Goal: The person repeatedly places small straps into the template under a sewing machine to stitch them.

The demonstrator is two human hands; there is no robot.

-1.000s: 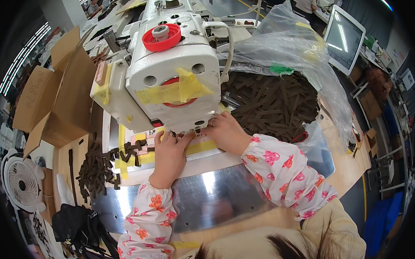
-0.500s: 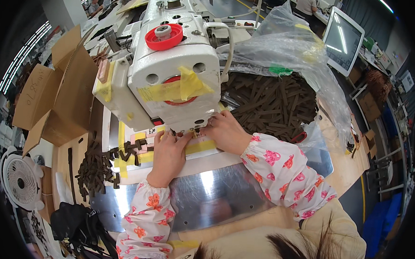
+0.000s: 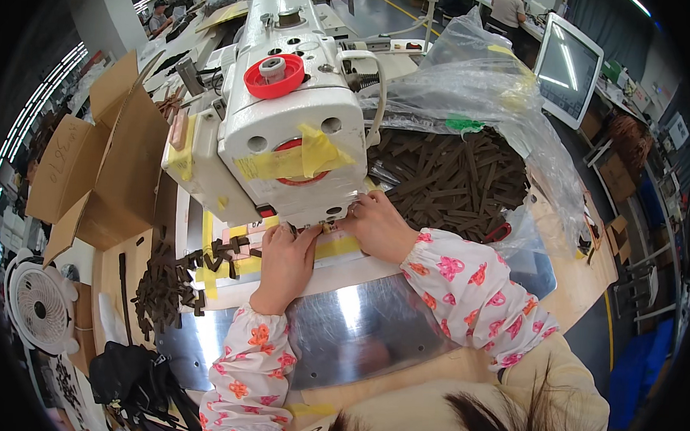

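Two hands work close under the head of the white sewing machine (image 3: 287, 128), at the middle of the counter (image 3: 355, 331). The left hand (image 3: 285, 263) lies flat, fingers stretched forward and pressing down on a small dark strap piece (image 3: 314, 228) at the needle; it pins the piece rather than gripping it. The right hand (image 3: 379, 225) is curled, its fingertips pinching the same piece from the right side, just beside the machine's foot. The piece lies on the yellow-taped plate (image 3: 336, 247) directly below the needle, mostly hidden by the fingers.

Against the pictures of a second ago, both hands sit in nearly the same place, the left perhaps a touch nearer the needle, so the piece seems to be fed slowly through rather than swapped.

Finished brown straps trail off in a chain (image 3: 204, 259) toward the counter's left edge, and a plastic bag (image 3: 481, 90) full of loose straps (image 3: 454, 182) sits at the far right. Cardboard boxes (image 3: 109, 151) stand at the left.
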